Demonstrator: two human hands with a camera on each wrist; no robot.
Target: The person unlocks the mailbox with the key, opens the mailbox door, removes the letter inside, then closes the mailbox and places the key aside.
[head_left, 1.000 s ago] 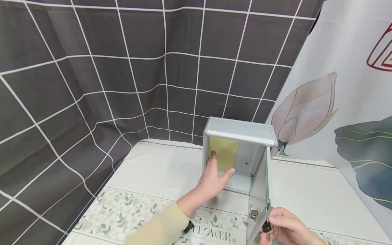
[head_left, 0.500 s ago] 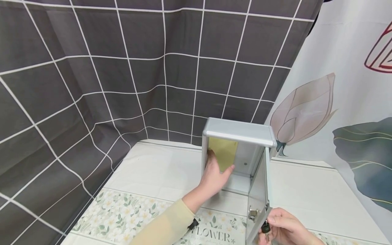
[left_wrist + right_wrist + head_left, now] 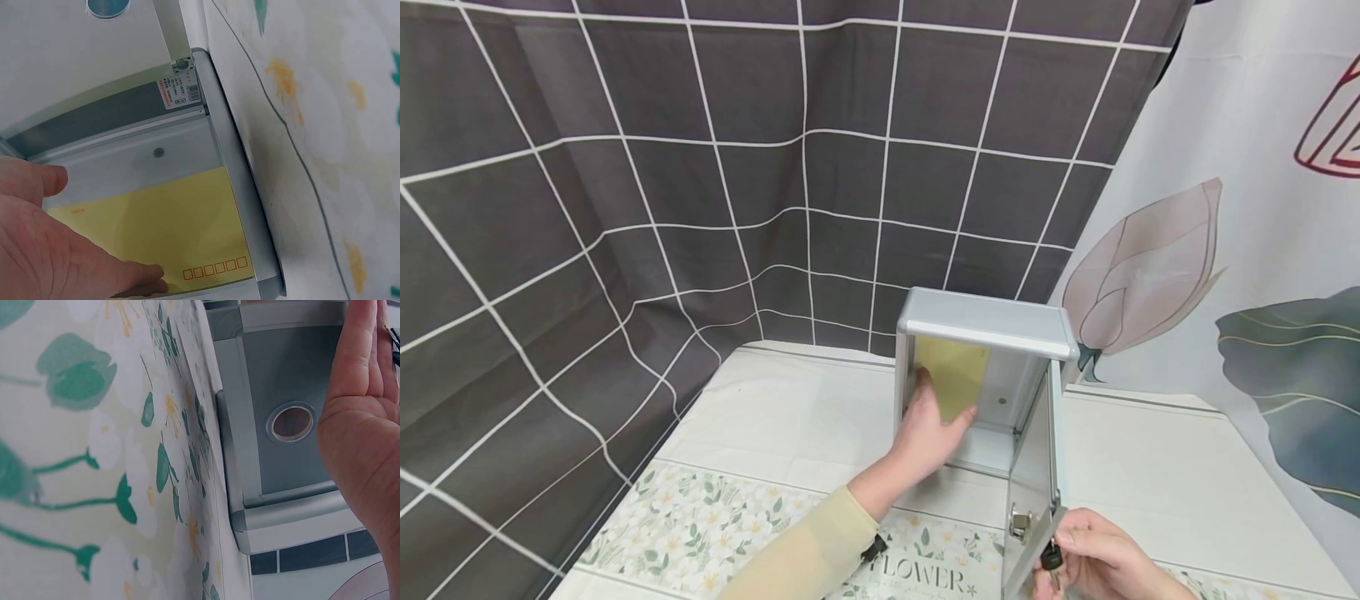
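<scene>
A silver metal mailbox (image 3: 988, 312) stands with its door (image 3: 1033, 467) swung outward. Inside leans a yellow envelope (image 3: 955, 367), printed with red postcode squares. My left hand (image 3: 928, 433) reaches into the box and grips the envelope across its width, thumb at one side and fingers at the other; some fingertips are hidden. At the door's free edge, my right hand (image 3: 1105, 554) pinches a key at the lock, while a black-headed key (image 3: 1052, 557) hangs beside the fingers. The lock's metal latch (image 3: 1021, 523) shows on the door's inner face.
The box stands on a white tablecloth (image 3: 805, 408) with a printed flower band and lettering. Behind hangs a dark curtain with a white grid (image 3: 842, 183); at the right is a white curtain with leaf prints (image 3: 1262, 250). A round window (image 3: 292, 423) shows in the door.
My left hand has moved in around the envelope, and its fingers have bent. The envelope has shifted slightly right and tilted. My right hand and the door stay nearly still.
</scene>
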